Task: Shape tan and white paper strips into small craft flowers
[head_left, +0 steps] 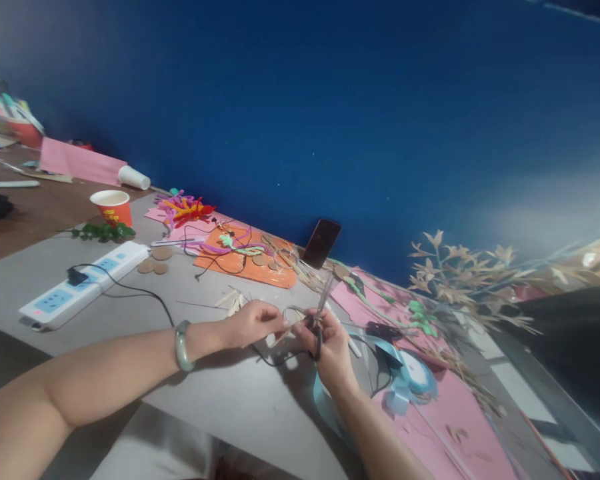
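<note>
My right hand is closed round the dark handles of a pair of scissors, blades pointing up and away. My left hand, a green bangle on its wrist, pinches a thin pale stick and holds it at the scissors' handle end. Both hands hover just above the grey table. A few more pale sticks lie just beyond my left hand. A black cable runs under my hands.
A white power strip with a black plug lies at left. An orange sheet with pipe cleaners, a propped phone, a red paper cup, pink paper, blue ribbon and dried branches surround the hands.
</note>
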Demonstrator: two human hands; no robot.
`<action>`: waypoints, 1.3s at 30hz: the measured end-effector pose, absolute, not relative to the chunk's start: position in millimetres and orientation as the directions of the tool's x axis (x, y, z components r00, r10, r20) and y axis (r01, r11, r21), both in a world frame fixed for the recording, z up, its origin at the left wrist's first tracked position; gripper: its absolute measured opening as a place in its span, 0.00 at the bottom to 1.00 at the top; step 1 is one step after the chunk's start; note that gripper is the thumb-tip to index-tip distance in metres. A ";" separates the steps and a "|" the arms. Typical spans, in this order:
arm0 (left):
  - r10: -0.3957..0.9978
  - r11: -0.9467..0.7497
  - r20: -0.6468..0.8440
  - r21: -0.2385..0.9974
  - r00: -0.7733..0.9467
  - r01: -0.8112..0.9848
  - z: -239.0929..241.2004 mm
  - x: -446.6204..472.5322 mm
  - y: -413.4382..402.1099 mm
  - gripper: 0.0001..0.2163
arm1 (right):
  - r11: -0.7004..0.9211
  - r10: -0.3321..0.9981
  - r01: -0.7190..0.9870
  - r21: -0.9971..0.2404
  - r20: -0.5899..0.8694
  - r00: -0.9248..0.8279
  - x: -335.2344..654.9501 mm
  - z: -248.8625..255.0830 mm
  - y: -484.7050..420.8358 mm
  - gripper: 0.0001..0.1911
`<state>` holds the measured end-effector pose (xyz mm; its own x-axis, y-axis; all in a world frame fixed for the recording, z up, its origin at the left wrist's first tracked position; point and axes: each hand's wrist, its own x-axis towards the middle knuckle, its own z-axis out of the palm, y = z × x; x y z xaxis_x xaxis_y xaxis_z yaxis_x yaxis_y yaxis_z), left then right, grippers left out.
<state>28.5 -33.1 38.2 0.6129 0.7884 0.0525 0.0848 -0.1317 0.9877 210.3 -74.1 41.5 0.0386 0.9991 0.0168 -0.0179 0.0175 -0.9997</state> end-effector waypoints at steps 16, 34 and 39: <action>0.787 -0.032 0.023 0.999 0.616 0.004 32.1 30.3 -30.5 0.08 | 0.035 0.999 0.015 -0.999 0.035 0.008 211.3 44.1 -73.9 0.21; 0.674 0.046 -0.134 0.989 0.727 0.139 27.2 26.8 -32.1 0.07 | 0.051 0.999 0.038 -0.998 0.050 -0.022 210.5 39.5 -74.9 0.20; 0.714 0.012 -0.086 0.994 0.695 0.110 31.0 26.5 -30.5 0.08 | 0.053 0.998 0.033 -0.998 0.054 0.040 212.8 42.6 -73.1 0.20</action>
<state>26.5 -30.5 31.0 0.6952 0.7136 -0.0861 0.1104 0.0124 0.9938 212.8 -73.1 42.6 0.0402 0.9977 0.0542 0.0327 0.0529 -0.9981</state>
